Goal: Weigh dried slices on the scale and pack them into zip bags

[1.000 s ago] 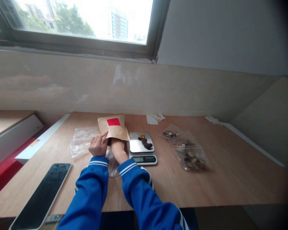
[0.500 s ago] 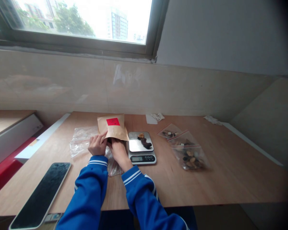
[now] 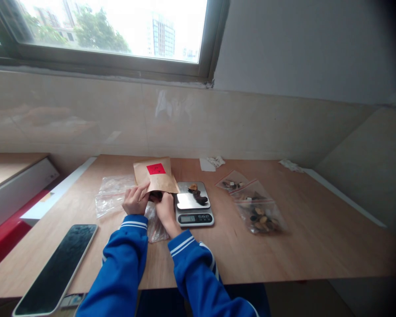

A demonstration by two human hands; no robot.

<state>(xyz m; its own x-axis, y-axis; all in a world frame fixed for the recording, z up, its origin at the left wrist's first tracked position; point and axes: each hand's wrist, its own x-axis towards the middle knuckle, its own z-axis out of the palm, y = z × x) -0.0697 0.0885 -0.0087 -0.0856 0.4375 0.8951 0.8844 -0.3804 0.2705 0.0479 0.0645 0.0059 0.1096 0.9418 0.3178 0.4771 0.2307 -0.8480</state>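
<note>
A brown paper bag (image 3: 158, 181) with a red label lies with its mouth toward me, dark contents showing inside. My left hand (image 3: 135, 200) is closed on the left edge of that mouth. My right hand (image 3: 165, 209) reaches into the opening, its fingers hidden by the bag. Just to the right stands a kitchen scale (image 3: 194, 218) with a lit display. On its steel plate lie dark, curved dried pieces (image 3: 200, 198) and a tan piece (image 3: 193, 186). Clear plastic bags (image 3: 156, 226) lie under and beside my hands.
To the right lie zip bags of dried slices (image 3: 264, 218), a smaller one (image 3: 232, 182) behind. A phone (image 3: 57, 266) rests at the table's front left. Paper scraps (image 3: 208, 164) are near the wall, below the window. A red seat (image 3: 6, 242) is at far left.
My right hand has shifted slightly right within the bag's mouth, and the dark contents now show between my hands. The bag's label has tilted a little.
</note>
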